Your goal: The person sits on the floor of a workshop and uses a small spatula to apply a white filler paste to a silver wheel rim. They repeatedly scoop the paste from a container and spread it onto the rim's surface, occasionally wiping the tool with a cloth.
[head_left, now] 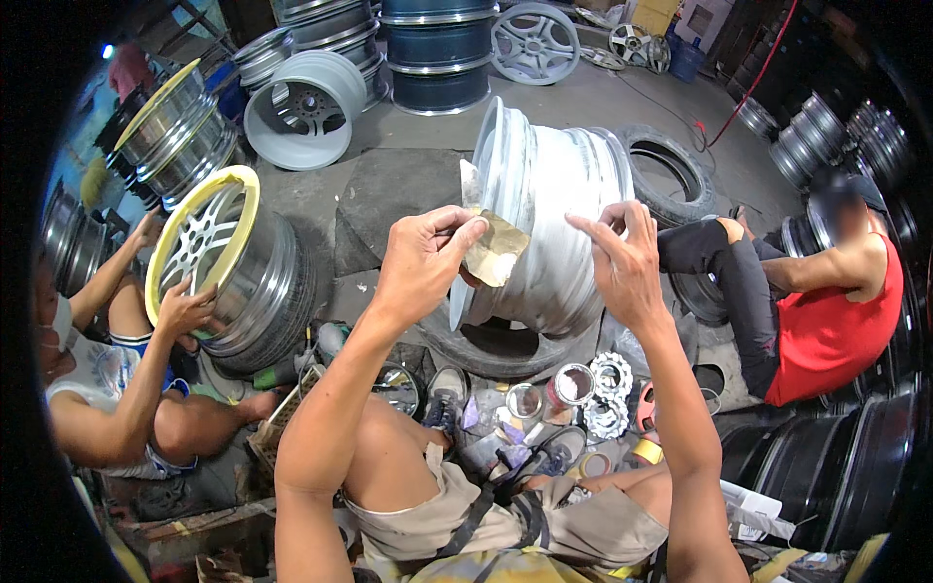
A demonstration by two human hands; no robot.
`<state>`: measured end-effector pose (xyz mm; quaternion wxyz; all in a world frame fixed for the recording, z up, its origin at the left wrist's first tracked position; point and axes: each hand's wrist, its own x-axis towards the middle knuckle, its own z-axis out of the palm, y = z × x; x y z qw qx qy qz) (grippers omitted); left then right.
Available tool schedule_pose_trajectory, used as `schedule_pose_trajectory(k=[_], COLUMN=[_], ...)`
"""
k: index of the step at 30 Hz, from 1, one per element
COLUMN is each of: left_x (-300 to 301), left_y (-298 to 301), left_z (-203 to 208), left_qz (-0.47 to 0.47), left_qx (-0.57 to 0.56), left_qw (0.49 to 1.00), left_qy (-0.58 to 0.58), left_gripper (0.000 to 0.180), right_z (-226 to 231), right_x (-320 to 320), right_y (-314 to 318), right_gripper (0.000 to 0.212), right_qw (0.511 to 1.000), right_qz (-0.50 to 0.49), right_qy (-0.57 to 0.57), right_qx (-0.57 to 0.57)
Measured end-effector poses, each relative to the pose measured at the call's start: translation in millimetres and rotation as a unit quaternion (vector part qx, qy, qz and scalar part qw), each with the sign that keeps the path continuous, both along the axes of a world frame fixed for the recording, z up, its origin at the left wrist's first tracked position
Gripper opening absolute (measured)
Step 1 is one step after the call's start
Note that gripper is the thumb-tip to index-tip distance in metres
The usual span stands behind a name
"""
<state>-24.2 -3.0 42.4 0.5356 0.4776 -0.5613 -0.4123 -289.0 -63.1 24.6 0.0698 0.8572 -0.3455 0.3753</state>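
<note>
Left hand [420,260] pinched crumpled tan sandpaper sheet [498,250] against white-grey metal wheel rim [554,214]; right hand [622,262], at sheet's 3 o'clock, fingers spread, rested on ribbed barrel.

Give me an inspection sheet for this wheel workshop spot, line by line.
Surface: grey concrete floor, dusty.
Job's things: white wheel rim standing on edge on a tyre; worn sandpaper sheet held against it.
Clutter: tins, tape rolls and small round parts by the feet.
Hands: left hand pinches the sandpaper; right hand open, fingers at the rim.
Cables: red cord across the floor.
Surroundings: stacked rims; two seated co-workers, one holding a yellow-edged rim.
</note>
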Motion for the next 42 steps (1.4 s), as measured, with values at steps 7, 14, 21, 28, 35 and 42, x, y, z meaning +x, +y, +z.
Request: schedule_pose_trajectory(k=[7, 14, 21, 28, 35, 42], left_x=[-0.9, -2.4, 2.9, 1.2, 4.4, -1.9], left_y=[1.0, 3.6, 4.7, 5.8, 5.9, 5.5], left_z=[4.3, 4.7, 4.4, 9.5, 7.2, 7.3], left_qz=[-0.011, -0.009, 0.055, 0.039, 0.034, 0.015], left_qx=[0.007, -0.004, -0.072, -0.035, -0.036, -0.022], left_qw=[1.000, 0.999, 0.995, 0.997, 0.997, 0.999], left_qy=[-0.026, -0.032, -0.031, -0.052, -0.052, -0.021], left_gripper=[0.027, 0.026, 0.019, 0.023, 0.023, 0.024], right_z=[18.0, 15.8, 0.5, -8.7, -18.9, -14.6], right_x=[13.4, 24.5, 4.5, -0.7, 4.9, 2.5], right_y=[41.2, 41.0, 1.0, -50.5, -49.0, -68.0], right_gripper=[0.054, 0.051, 0.039, 0.040, 0.037, 0.038], right_qw=[0.991, 0.989, 0.998, 0.995, 0.992, 0.990], right_qz=[0.128, 0.134, 0.027, -0.073, -0.080, -0.097], right_qy=[-0.008, 0.047, 0.037, 0.061, 0.101, 0.094], right_qx=[0.029, 0.030, 0.048, 0.015, 0.004, -0.034])
